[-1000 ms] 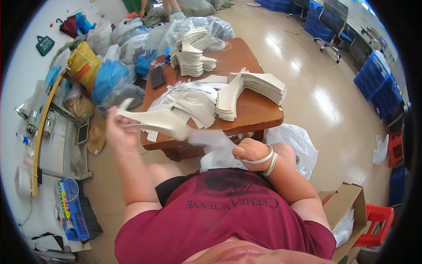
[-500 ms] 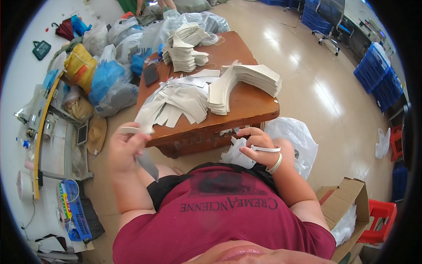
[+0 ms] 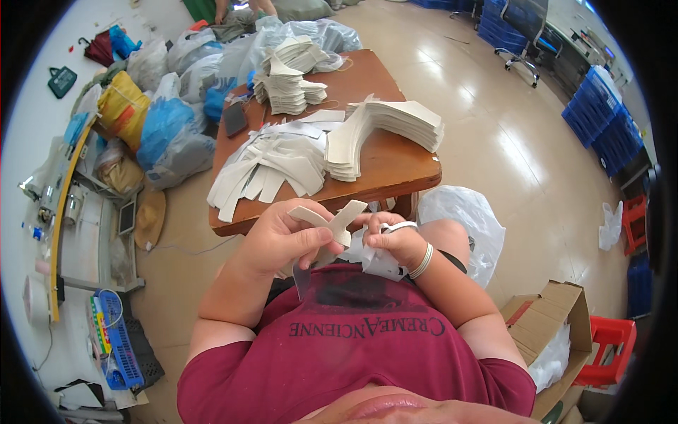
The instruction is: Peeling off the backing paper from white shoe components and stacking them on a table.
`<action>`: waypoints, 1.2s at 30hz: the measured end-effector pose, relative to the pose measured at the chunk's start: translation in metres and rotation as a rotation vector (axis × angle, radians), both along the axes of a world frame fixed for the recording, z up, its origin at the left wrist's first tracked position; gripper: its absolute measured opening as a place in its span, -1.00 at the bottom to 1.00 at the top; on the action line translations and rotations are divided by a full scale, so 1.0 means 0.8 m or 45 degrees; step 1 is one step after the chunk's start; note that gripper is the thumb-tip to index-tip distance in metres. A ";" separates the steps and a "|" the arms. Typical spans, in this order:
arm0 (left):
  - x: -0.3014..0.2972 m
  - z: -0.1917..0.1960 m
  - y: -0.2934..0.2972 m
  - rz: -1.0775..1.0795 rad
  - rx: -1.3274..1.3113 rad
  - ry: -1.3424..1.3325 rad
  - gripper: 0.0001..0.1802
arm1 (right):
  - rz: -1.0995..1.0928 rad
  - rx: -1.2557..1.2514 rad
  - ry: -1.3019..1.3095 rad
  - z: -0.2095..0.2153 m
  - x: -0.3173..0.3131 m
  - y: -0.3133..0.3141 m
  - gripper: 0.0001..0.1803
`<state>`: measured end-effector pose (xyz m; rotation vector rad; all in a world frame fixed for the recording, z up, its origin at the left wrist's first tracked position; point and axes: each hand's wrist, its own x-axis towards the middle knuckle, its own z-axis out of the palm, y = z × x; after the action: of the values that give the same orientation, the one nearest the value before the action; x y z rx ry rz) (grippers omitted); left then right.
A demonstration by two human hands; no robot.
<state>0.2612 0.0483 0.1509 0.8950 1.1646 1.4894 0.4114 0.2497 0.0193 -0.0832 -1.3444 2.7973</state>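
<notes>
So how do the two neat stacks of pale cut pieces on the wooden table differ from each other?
The near stack sits at the table's front right and leans over, its pieces fanned on a slant; the far stack stands further back, upright but ragged. The near stack's pieces look longer and curved, while the far stack's look shorter with jutting tabs. Both are the same pale off-white sheet material, resting on the wooden table.
</notes>
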 end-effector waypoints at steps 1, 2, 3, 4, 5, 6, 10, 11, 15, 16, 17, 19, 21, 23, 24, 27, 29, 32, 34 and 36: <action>0.000 -0.001 0.002 -0.036 0.032 -0.034 -0.80 | 0.031 -0.010 0.004 0.000 0.000 -0.004 -0.70; -0.002 -0.002 0.003 -0.041 0.033 -0.035 -0.80 | 0.063 -0.020 0.009 0.000 0.001 -0.008 -0.70; -0.003 -0.003 0.005 -0.030 0.044 -0.068 -0.80 | 0.092 -0.063 0.039 -0.016 0.000 -0.008 -0.67; -0.004 -0.005 0.006 -0.014 0.054 -0.099 -0.80 | 0.093 -0.064 0.040 -0.016 -0.001 -0.008 -0.67; -0.005 -0.007 0.006 -0.013 0.053 -0.098 -0.80 | 0.073 -0.015 0.030 -0.015 -0.002 -0.009 -0.67; -0.006 -0.011 0.006 0.024 0.082 -0.159 -0.80 | 0.053 0.034 0.020 -0.015 -0.004 -0.010 -0.66; -0.022 -0.023 0.009 0.261 0.114 -0.272 -0.77 | -0.076 0.043 0.025 -0.020 -0.003 -0.005 -0.66; -0.032 -0.031 0.010 0.294 0.137 -0.289 -0.63 | -0.135 0.047 0.045 -0.011 0.000 -0.004 -0.67; -0.047 -0.035 0.005 0.228 0.042 -0.265 -0.27 | -0.339 0.143 -0.077 -0.009 0.019 0.018 -0.69; -0.053 -0.039 -0.001 0.227 0.038 -0.266 -0.27 | -0.340 0.139 -0.079 -0.007 0.027 0.025 -0.69; -0.061 -0.045 -0.009 0.117 -0.051 -0.259 -0.26 | -0.375 0.229 -0.145 0.001 0.037 0.030 -0.70; -0.069 -0.053 -0.019 -0.002 -0.250 -0.205 -0.23 | -0.469 0.452 -0.293 0.032 0.057 0.030 -0.72; -0.072 -0.057 -0.018 0.012 -0.446 -0.051 -0.21 | -0.513 0.567 -0.348 0.024 0.073 0.039 -0.71; -0.076 -0.065 -0.021 0.019 -0.534 0.017 -0.21 | -0.575 0.707 -0.384 0.010 0.084 0.050 -0.68; -0.077 -0.068 -0.021 0.009 -0.462 0.032 -0.24 | -0.571 0.705 -0.391 0.006 0.087 0.054 -0.68; -0.080 -0.070 -0.015 0.000 -0.346 0.014 -0.34 | -0.593 0.664 -0.401 -0.001 0.092 0.060 -0.69; -0.092 -0.078 -0.012 -0.042 -0.303 0.034 -0.53 | -0.607 0.586 -0.311 0.002 0.092 0.065 -0.70; -0.102 -0.072 0.008 -0.170 -0.217 0.166 -0.59 | -0.650 0.487 -0.268 0.003 0.088 0.081 -0.71; -0.113 -0.062 0.030 -0.216 -0.229 0.345 -0.61 | -0.717 0.483 -0.257 0.018 0.079 0.089 -0.71; -0.116 -0.044 0.061 -0.192 -0.358 0.466 -0.60 | -0.889 0.461 -0.248 0.031 0.066 0.104 -0.71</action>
<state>0.1687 0.0969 0.1154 1.0590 1.4934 1.0335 0.4645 0.3330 0.0439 -0.6785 -1.4678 1.9853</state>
